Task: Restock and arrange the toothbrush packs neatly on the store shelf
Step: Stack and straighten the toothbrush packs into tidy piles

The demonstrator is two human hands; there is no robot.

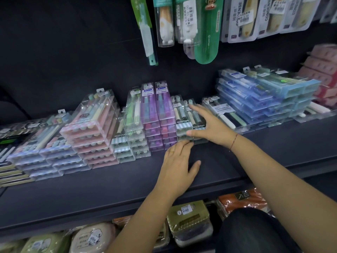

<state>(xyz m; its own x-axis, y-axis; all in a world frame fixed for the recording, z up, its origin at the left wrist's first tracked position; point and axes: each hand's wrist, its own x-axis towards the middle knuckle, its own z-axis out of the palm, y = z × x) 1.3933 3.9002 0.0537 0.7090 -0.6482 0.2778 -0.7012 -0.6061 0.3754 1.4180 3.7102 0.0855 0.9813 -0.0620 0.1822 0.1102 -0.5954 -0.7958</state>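
Restocking is looking mostly finished; pink stacks (91, 128), purple stacks (156, 114) and blue stacks (255, 95) are sitting in rows on the shelf (127, 181). The green-striped toothbrush packs (182, 121), clear boxes piled mid-shelf, are seemingly being squared; the right hand (209, 126) is lying spread over their top; the left hand (177, 165) is resting flat, straight fingertips touching their base; neither is gripping anything.

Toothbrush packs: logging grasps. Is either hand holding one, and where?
Nothing held: right hand rests flat atop the green-striped pack stack; left hand touches its front edge.
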